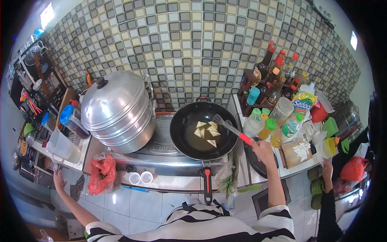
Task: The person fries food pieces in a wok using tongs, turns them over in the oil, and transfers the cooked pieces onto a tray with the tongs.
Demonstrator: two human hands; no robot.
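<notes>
My right hand (263,152) is closed around the red handle of a slotted spatula (230,126), whose head reaches over the right side of a black wok (183,141). Several pale triangular pieces (200,132) lie in shallow oil inside the wok, apart from the spatula head. The wok rests on the stove with its red and black handle toward me. Far to the left, my left hand (59,179) is at the counter's front edge, just below a translucent plastic pitcher (64,147). Its fingers look stretched out, small in view, with nothing visible in them.
A large aluminium steamer (117,113) stands left of the wok. A red plastic bag (101,173) and two white cups (141,178) are along the front edge. Sauce bottles (264,64) and jars (254,123) crowd the right counter. Another person's hand (327,169) is at far right.
</notes>
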